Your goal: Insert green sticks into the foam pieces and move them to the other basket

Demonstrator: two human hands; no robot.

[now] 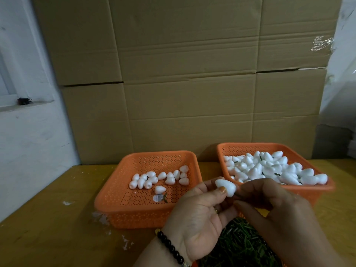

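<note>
Seating a thin green stick (237, 195) in a white heart-shaped foam piece (225, 187).
Foam pinched between left hand (200, 214) thumb and fingertips; stick pinched by right hand (269, 207) fingers, just beside foam. Risks: skewed push piercing sideways, stick bending, foam crumbling.

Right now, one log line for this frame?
step: stick insertion | left hand: holds foam piece | right hand: pinches green stick at its base | left basket: few pieces | right basket: heaped

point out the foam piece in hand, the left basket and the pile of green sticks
foam piece (225, 186), head view, middle of its white body
left basket (123, 207), head view, front wall
green sticks (238, 245), head view, middle of the pile
</note>
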